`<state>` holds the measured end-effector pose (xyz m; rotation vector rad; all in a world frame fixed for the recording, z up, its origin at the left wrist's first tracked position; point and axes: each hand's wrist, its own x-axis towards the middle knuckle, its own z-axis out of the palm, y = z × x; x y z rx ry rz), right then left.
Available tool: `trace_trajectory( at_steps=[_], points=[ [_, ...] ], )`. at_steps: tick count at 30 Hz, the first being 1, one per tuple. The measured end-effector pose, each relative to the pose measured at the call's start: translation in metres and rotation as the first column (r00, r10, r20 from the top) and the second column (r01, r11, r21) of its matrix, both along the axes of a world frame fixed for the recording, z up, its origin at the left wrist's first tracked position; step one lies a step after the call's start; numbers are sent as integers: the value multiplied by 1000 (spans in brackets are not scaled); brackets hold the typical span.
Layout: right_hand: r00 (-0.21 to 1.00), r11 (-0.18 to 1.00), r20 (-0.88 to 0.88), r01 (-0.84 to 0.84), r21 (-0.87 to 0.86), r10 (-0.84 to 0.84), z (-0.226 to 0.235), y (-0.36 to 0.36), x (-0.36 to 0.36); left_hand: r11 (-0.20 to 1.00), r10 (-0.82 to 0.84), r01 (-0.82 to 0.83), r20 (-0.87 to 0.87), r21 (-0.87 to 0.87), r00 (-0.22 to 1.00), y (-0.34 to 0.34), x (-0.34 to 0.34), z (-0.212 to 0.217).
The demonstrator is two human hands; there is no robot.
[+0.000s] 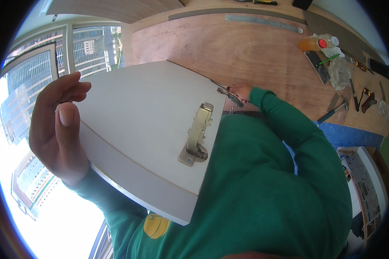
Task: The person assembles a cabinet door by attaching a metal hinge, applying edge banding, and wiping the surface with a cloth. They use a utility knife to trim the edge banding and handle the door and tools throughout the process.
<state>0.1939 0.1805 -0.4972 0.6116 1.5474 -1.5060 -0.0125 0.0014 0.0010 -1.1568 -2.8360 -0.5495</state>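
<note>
A white cabinet door panel (pixel 138 112) lies tilted across my lap, its thick edge toward me. A metal concealed hinge (pixel 196 131) is fixed near its right edge. My left hand (pixel 58 129) is beside the panel's left edge, the wrist against it; the fingers are bent and apart from the thumb, with nothing between them. At the far right edge of the panel, my right hand (pixel 240 91) has its fingers closed at a second metal hinge (pixel 230 96). The fingertips there are small and partly hidden.
Beyond the panel spreads a wooden work surface (pixel 255 47) with a steel ruler (pixel 263 22). At right are an orange drink bottle (pixel 311 44), a crumpled plastic bag (pixel 339 73), a hammer (pixel 333 111) and other hand tools. Windows (pixel 97 47) stand at left; a box of papers (pixel 367 190) sits lower right.
</note>
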Motion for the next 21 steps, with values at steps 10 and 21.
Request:
trace_trajectory(
  at_steps=[10,21],
  points=[
    [990,993,-75,118,-7,-118,14,38,57,1000,-3,3,6,16,1000,-1,5,-2],
    [936,975,-335,-36,219,110,21,30,55,1000,-23,23,7,12,1000,-6,5,-3]
  ],
)
